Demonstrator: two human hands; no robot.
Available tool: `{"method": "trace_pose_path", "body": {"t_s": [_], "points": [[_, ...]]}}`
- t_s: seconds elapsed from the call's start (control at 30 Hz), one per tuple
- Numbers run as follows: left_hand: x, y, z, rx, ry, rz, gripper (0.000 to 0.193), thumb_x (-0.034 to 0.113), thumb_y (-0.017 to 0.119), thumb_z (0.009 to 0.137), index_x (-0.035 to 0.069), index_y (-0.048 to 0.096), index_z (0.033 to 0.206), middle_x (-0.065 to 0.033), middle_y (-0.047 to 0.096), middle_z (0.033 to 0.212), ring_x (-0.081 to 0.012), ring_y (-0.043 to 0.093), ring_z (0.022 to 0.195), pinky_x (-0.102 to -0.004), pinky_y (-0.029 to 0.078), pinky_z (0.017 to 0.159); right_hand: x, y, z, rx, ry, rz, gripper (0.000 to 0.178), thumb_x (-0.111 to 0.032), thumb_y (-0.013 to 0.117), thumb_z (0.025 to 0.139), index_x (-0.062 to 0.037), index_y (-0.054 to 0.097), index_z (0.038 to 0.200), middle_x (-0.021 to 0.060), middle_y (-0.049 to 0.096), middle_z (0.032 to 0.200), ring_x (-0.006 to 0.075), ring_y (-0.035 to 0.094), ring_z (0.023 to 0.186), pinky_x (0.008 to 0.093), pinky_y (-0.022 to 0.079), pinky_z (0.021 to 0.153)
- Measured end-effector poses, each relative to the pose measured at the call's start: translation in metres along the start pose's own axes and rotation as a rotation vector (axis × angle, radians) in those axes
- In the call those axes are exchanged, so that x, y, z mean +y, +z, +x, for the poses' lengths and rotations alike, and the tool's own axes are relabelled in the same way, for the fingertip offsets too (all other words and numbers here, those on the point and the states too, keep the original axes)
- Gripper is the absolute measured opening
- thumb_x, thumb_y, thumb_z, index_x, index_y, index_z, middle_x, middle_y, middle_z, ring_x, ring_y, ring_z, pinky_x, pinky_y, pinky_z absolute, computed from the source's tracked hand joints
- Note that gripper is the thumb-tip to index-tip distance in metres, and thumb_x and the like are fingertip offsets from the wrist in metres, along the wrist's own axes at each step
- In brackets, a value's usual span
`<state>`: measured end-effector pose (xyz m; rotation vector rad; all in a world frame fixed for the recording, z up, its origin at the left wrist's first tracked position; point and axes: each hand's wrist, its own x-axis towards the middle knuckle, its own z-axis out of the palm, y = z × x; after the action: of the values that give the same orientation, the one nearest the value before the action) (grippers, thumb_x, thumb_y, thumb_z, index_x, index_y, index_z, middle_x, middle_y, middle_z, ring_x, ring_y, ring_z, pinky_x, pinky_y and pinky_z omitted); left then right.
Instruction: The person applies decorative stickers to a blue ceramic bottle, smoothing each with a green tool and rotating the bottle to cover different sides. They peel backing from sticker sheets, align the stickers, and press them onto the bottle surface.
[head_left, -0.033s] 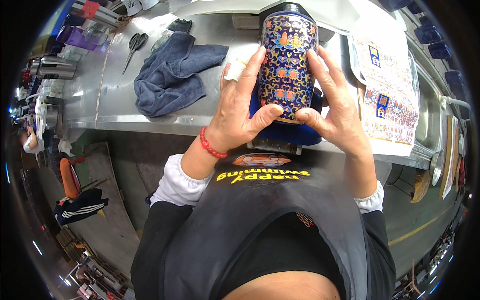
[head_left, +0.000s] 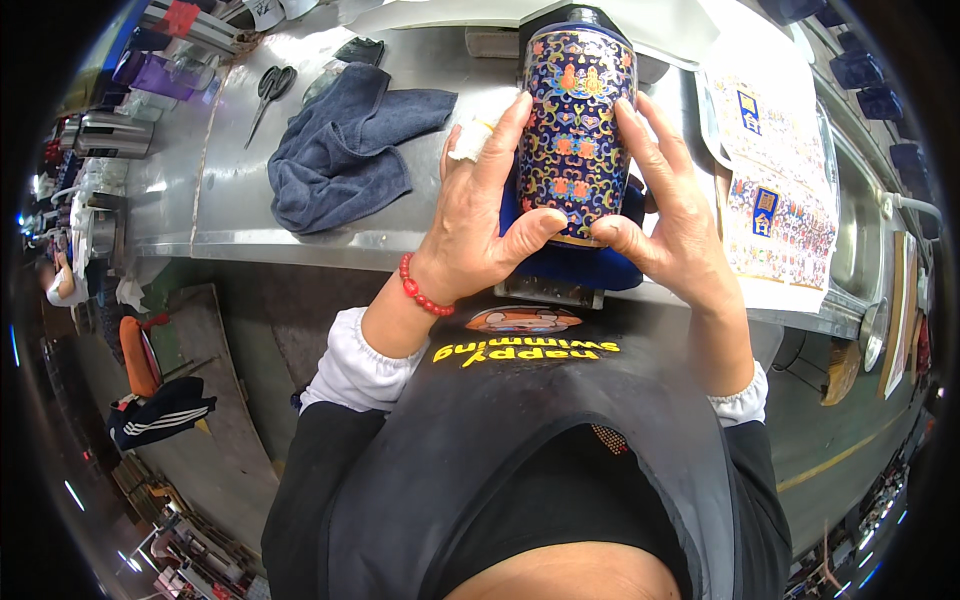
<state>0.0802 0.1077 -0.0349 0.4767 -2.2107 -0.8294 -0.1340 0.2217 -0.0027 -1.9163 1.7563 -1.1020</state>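
Note:
A dark blue bottle (head_left: 577, 135) covered in colourful floral scrollwork lies between my two hands, its neck pointing away from me. My left hand (head_left: 478, 205) grips its left side, fingers along the wall and thumb near the base. A crumpled white cloth or tissue (head_left: 470, 143) is tucked among the left fingers. On the other side, my right hand (head_left: 672, 205) presses fingers and thumb against the bottle. Under the bottle shows a blue support (head_left: 580, 268), mostly hidden. Right of my right hand lies a sheet of printed decals (head_left: 775, 225) with matching colourful patterns.
A dark blue towel (head_left: 340, 150) lies crumpled on the metal table (head_left: 230, 205), with black scissors (head_left: 268, 95) to its left. At the right is a metal sink (head_left: 855, 215) with a pale tap (head_left: 912, 207). Orange and dark clothing (head_left: 140, 355) hangs lower left.

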Motion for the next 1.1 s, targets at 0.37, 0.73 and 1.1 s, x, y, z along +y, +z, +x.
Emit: {"method": "trace_pose_path", "body": {"t_s": [0.37,0.73,1.1], "points": [[-0.001,0.003,0.001,0.011,0.007,-0.088,0.094,0.055,0.066,0.095,-0.009,0.032,0.155,-0.0277,0.051,0.143,-0.0401,0.049,0.132,-0.0469,0.031,0.115,-0.002,0.001,-0.001,0.016,-0.008,-0.011,0.095,-0.050,0.085,0.078,-0.0160,0.044,0.157,0.0275,0.034,0.159,0.0453,0.043,0.142,0.0496,0.043,0.113],[0.006,-0.012,0.001,-0.136,-0.167,-0.273,0.093,0.022,0.071,0.085,-0.008,0.023,0.159,-0.0284,0.044,0.152,-0.0379,0.044,0.140,-0.0426,0.031,0.118,-0.003,0.001,-0.001,0.011,0.008,0.012,0.095,-0.049,0.085,0.078,-0.0157,0.044,0.157,0.0253,0.034,0.159,0.0438,0.045,0.141,0.0483,0.044,0.112],[0.026,-0.015,0.008,-0.127,-0.045,-0.083,0.093,0.011,0.067,0.078,-0.010,0.025,0.158,-0.0285,0.036,0.160,-0.0373,0.034,0.152,-0.0418,0.024,0.124,-0.005,0.000,-0.002,-0.012,0.031,-0.012,0.103,-0.059,0.079,0.081,-0.0054,0.038,0.159,0.0247,0.033,0.162,0.0381,0.039,0.148,0.0467,0.040,0.116]]}}
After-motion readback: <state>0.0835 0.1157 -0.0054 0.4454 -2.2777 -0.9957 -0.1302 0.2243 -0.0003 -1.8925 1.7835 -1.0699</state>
